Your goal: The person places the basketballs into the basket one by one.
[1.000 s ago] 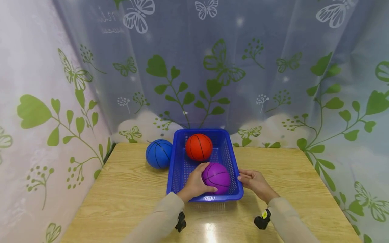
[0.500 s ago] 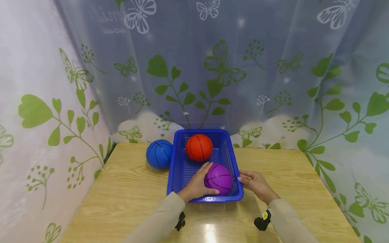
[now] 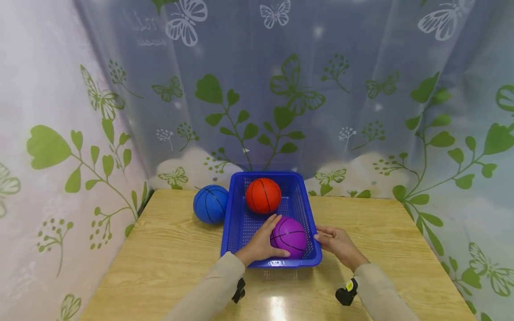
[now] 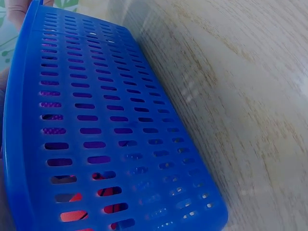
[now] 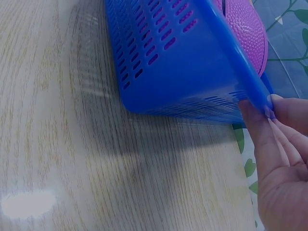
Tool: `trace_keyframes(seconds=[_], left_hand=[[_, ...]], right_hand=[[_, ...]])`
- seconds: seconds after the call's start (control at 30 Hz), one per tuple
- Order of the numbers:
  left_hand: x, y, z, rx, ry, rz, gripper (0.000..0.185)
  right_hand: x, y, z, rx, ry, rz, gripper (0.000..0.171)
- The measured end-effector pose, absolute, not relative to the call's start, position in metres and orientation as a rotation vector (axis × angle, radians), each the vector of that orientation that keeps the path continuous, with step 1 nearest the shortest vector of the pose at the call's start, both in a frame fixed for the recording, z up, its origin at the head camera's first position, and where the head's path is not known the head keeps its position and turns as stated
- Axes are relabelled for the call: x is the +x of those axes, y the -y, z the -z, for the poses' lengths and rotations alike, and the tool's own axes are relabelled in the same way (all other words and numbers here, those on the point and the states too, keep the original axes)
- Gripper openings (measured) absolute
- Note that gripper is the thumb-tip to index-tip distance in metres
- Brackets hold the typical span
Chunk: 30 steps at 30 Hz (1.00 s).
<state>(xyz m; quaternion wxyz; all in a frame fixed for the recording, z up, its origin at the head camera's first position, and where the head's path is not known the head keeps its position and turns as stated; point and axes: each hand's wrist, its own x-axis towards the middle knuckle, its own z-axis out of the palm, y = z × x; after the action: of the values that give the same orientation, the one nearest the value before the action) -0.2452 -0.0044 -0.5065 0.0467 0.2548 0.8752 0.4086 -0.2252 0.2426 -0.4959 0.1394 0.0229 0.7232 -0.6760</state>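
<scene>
A purple basketball (image 3: 289,237) sits in the near right part of a blue plastic basket (image 3: 247,264). My left hand (image 3: 259,243) reaches over the near rim and grips this ball from its left side, thumb in front and fingers behind. On the basket's right rim, my right hand (image 3: 339,244) pinches the edge between thumb and fingers; the right wrist view shows that hand (image 5: 284,149) at the rim. An orange-red basketball (image 3: 263,196) lies at the far end inside the basket. From the left wrist, the basket's slotted wall (image 4: 106,110) covers most of the view.
Against the basket's left outer side, a blue basketball (image 3: 210,204) rests on the wooden table (image 3: 160,267). Behind the table's far edge hangs a curtain (image 3: 241,111) printed with butterflies and leaves, and similar cloth closes off both sides.
The purple basketball and my left hand have shifted slightly to the right inside the basket, mostly in the first half second. My right hand has stayed at the rim.
</scene>
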Motion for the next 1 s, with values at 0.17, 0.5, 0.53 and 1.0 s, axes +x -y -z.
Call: trace_keyframes(seconds=[0.17,0.5,0.53,1.0], left_hand=[[-0.245,0.005,0.501,0.780,-2.648,-1.230,0.104],[-0.247,0.008,0.489,0.770,-2.615,-1.186,0.106],[-0.248,0.009,0.487,0.775,-2.615,-1.190,0.106],[-0.279,0.066,0.437,0.706,-2.792,-1.263,0.105]], right_hand=[[-0.226,-0.243,0.495,0.086,-2.096,1.947,0.048],[-0.227,-0.244,0.498,0.093,-2.094,1.950,0.047],[-0.227,-0.244,0.499,0.087,-2.096,1.947,0.047],[-0.225,-0.242,0.496,0.084,-2.104,1.938,0.048]])
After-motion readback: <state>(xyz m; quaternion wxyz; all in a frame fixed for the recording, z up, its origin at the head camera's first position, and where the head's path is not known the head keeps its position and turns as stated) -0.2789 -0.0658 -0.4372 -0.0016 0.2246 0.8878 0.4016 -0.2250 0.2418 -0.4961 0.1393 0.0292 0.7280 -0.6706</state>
